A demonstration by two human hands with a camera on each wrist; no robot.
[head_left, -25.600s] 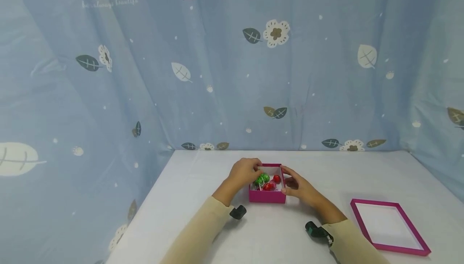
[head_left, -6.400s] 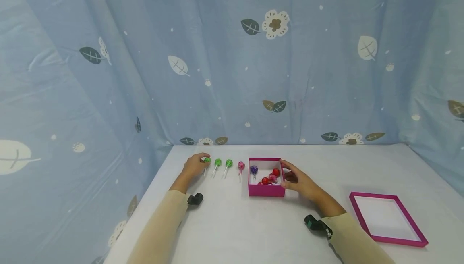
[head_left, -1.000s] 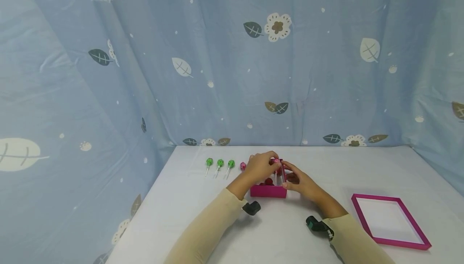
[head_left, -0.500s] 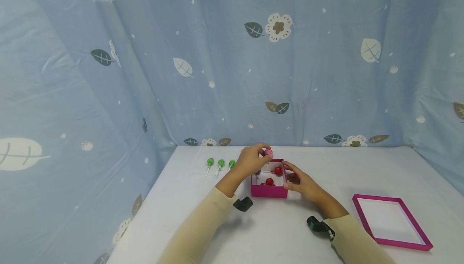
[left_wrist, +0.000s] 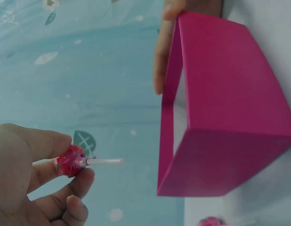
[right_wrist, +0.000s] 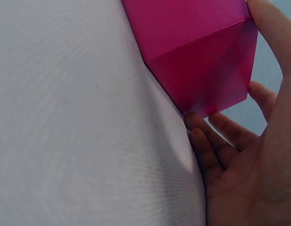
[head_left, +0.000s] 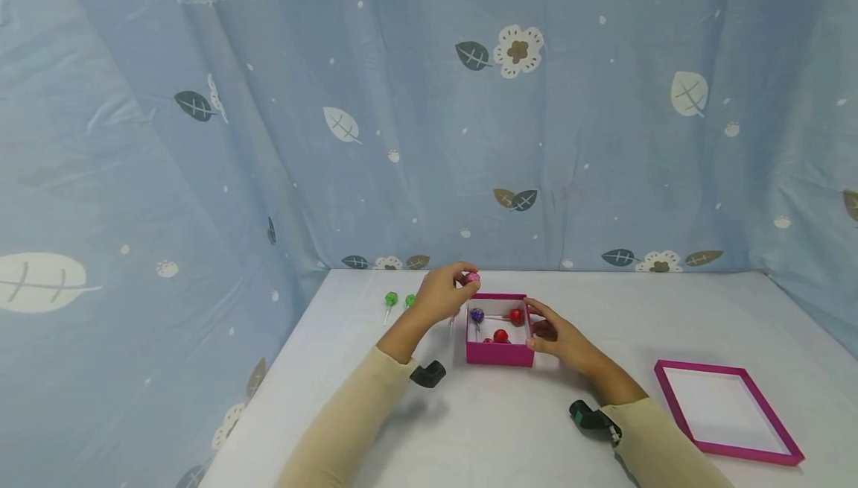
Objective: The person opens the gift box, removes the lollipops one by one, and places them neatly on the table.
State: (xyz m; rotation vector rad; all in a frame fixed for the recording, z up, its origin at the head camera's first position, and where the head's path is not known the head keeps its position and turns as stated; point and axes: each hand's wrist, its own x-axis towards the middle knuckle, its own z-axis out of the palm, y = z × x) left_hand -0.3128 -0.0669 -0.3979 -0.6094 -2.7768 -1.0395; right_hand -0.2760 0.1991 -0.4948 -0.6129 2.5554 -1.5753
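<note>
My left hand [head_left: 439, 294] pinches a pink lollipop [head_left: 472, 278] by its wrapped head, above the table just left of the magenta box [head_left: 499, 355]. In the left wrist view the lollipop's white stick points toward the box. My right hand [head_left: 563, 343] grips the box's right side, with the thumb near the front corner and a finger at the back. Inside the open box lie a purple lollipop [head_left: 477, 315], a red lollipop [head_left: 516, 317] and another red lollipop [head_left: 500, 336] near the front wall, partly hidden.
Left of the box, green lollipops [head_left: 391, 299] lie in a row, partly covered by my left hand. Another pink lollipop [left_wrist: 212, 221] lies on the table beside the box. The box lid [head_left: 727, 410] rests upturned at the right. A blue patterned curtain [head_left: 429, 138] hangs behind.
My left hand has lifted the pink lollipop out of the box and carried it left. Earlier, green lollipops came out of the box into a row. The right hand stays on the box.
</note>
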